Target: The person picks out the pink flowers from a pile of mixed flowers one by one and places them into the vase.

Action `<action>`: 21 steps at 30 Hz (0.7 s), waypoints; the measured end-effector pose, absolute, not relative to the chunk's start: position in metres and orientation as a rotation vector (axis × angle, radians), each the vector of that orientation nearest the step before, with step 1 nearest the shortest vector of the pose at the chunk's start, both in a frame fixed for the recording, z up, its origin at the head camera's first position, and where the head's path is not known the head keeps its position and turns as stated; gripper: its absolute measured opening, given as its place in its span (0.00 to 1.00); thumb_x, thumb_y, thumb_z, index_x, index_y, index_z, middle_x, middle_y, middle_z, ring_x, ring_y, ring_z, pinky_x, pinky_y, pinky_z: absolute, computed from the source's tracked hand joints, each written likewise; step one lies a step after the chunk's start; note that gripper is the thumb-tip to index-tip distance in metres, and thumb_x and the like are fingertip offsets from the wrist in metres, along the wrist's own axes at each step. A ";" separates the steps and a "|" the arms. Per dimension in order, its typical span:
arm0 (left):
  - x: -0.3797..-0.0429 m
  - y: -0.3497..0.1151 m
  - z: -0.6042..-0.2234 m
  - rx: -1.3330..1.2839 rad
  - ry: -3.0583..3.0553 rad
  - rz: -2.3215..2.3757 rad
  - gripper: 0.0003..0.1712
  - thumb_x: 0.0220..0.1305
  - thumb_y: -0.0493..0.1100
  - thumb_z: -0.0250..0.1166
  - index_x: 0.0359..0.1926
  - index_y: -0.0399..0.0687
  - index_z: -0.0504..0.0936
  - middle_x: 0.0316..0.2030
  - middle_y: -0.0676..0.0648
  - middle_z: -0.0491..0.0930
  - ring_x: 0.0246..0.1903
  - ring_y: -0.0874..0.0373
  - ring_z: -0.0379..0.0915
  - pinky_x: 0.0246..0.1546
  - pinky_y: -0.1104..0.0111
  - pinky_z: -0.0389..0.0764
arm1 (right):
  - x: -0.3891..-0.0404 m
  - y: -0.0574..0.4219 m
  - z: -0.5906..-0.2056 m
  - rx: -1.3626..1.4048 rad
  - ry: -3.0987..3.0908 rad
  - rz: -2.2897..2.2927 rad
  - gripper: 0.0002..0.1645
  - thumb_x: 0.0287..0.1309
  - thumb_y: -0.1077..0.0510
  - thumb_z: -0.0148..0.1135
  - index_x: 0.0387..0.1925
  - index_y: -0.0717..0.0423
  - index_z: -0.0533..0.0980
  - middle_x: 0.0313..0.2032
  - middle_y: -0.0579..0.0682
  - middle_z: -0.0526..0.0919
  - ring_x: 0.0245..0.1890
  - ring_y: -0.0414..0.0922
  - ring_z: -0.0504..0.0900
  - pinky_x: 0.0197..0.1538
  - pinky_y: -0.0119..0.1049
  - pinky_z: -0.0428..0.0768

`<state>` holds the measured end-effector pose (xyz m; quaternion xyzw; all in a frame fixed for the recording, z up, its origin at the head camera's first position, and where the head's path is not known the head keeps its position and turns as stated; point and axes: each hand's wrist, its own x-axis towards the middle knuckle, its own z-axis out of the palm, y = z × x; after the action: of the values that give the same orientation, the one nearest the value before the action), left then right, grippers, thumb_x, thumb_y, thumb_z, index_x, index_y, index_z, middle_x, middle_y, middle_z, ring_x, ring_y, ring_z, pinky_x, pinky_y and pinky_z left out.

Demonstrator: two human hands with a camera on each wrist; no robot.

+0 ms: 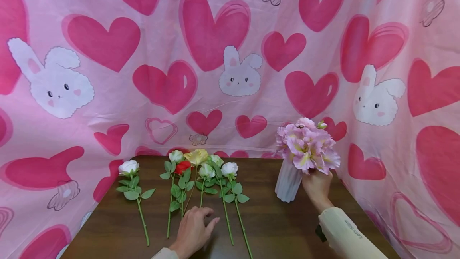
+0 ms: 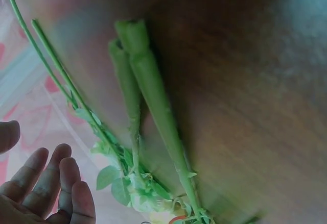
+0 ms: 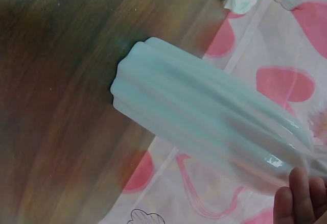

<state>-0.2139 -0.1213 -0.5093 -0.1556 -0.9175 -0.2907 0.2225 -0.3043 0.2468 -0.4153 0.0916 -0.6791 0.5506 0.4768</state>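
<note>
My left hand (image 1: 195, 227) hovers by the lower stems of the laid-out flowers, its fingers loosely bent and holding nothing. The left wrist view shows its fingers (image 2: 48, 178) apart from the green stems (image 2: 158, 101). A white fluted vase (image 1: 288, 181) stands at the right side of the table, with pink-lilac flowers (image 1: 307, 147) at its mouth. Under these blooms is my right hand (image 1: 318, 187), its fingers partly hidden by petals. In the right wrist view its bent fingertips (image 3: 299, 196) are right at the upper end of the vase; I cannot tell what they grip.
On the brown table (image 1: 262, 227) lie white roses (image 1: 230, 169), a red rose (image 1: 182, 167) and a yellow flower (image 1: 196, 157), stems toward me. A single white rose (image 1: 128, 167) lies apart at the left. A pink curtain (image 1: 161, 43) with hearts and rabbits encloses the table.
</note>
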 end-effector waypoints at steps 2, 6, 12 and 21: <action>-0.214 -0.122 -0.509 -0.434 -2.530 -0.807 0.11 0.58 0.50 0.78 0.37 0.50 0.90 0.33 0.56 0.88 0.32 0.61 0.77 0.35 0.60 0.77 | -0.303 0.251 -0.420 0.059 -1.792 0.903 0.18 0.50 0.73 0.67 0.45 0.67 0.80 0.34 0.62 0.86 0.36 0.49 0.81 0.43 0.42 0.79; -0.214 -0.124 -0.508 -0.429 -2.533 -0.821 0.11 0.58 0.50 0.78 0.38 0.50 0.90 0.33 0.56 0.88 0.32 0.61 0.77 0.35 0.59 0.78 | -0.299 0.253 -0.422 0.012 -1.820 0.851 0.19 0.52 0.68 0.71 0.47 0.63 0.81 0.35 0.68 0.86 0.36 0.63 0.83 0.41 0.54 0.76; -0.215 -0.127 -0.507 -0.418 -2.547 -0.836 0.10 0.58 0.50 0.77 0.38 0.51 0.90 0.34 0.57 0.87 0.33 0.60 0.77 0.34 0.61 0.77 | -0.290 0.256 -0.427 0.049 -1.789 0.836 0.13 0.50 0.69 0.71 0.40 0.66 0.83 0.27 0.66 0.86 0.28 0.60 0.82 0.35 0.41 0.72; -0.215 -0.135 -0.507 -0.374 -2.531 -0.803 0.11 0.57 0.50 0.78 0.38 0.52 0.90 0.34 0.54 0.88 0.33 0.59 0.79 0.35 0.61 0.78 | -0.276 0.259 -0.441 0.207 -1.784 0.716 0.06 0.49 0.68 0.75 0.31 0.65 0.86 0.25 0.60 0.87 0.24 0.61 0.85 0.33 0.47 0.72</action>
<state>-0.2146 -0.1355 -0.5066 -0.1357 -0.9190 -0.2916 0.2279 -0.2758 0.2591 -0.4411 0.0880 -0.7593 0.3049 0.5682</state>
